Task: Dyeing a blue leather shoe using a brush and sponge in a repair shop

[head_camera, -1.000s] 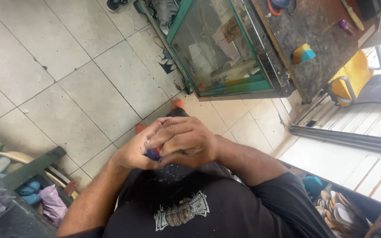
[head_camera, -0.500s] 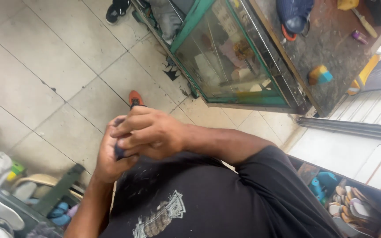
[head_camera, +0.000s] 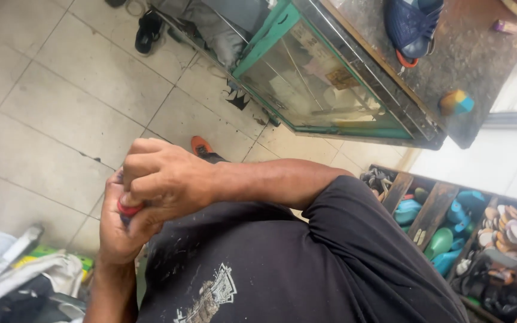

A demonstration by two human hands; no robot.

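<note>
The floor [head_camera: 61, 113] is laid in pale tiles, matt and scuffed, with dark grout lines and a few stains. The cabinet [head_camera: 324, 90] has clear, dusty glass panes set in a green painted frame, the paint chipped in places. Its tabletop [head_camera: 468, 54] looks like rough, mottled brown stone. The dark blue sandal [head_camera: 414, 24] lying there seems smooth rubber or plastic. The person's black shirt [head_camera: 282, 269] is soft matt cloth, flecked with pale dust and carrying a faded print. The small red-capped object [head_camera: 128, 209] between the fingers looks like smooth plastic. The crate [head_camera: 432, 209] of shoes has bare, worn wooden dividers
</note>
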